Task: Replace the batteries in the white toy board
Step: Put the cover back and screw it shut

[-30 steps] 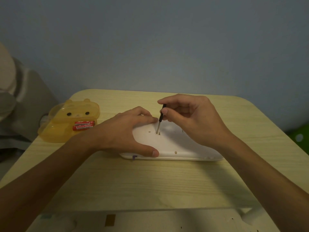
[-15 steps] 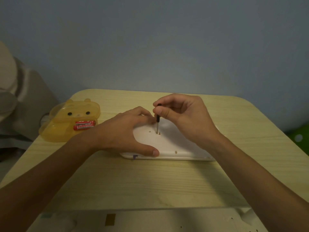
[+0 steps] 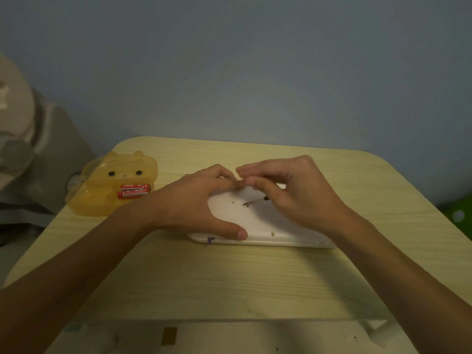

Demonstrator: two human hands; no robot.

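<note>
Setting: a pale wooden table (image 3: 255, 282) with rounded corners, set against a grey-blue wall, in dim light.
White toy board: the white toy board (image 3: 258, 221) lies flat near the table's middle, plain side up, showing several small holes; a small purple mark sits on its near edge.
Left hand: the left hand (image 3: 194, 203) rests palm-down on the board's left part, thumb stretched along the near edge, fingers curled at the far edge; it presses the board and grasps nothing else that can be seen.
Right hand: the right hand (image 3: 293, 190) hovers over the board's right part, thumb and forefinger brought together just beside the left fingertips; whether anything small is pinched between them cannot be told.
Screwdriver: a thin screwdriver (image 3: 255, 200) lies tilted low under the right hand, its tip at one of the central holes, its dark handle end tucked beneath the palm; whether the hand grips it is unclear.
Yellow case: a translucent yellow bear-shaped case (image 3: 107, 185) stands well to the left of the board.
Batteries: two red batteries (image 3: 134, 191) lie inside the case, side by side.
Background, left: grey and beige fabric, blurred.
</note>
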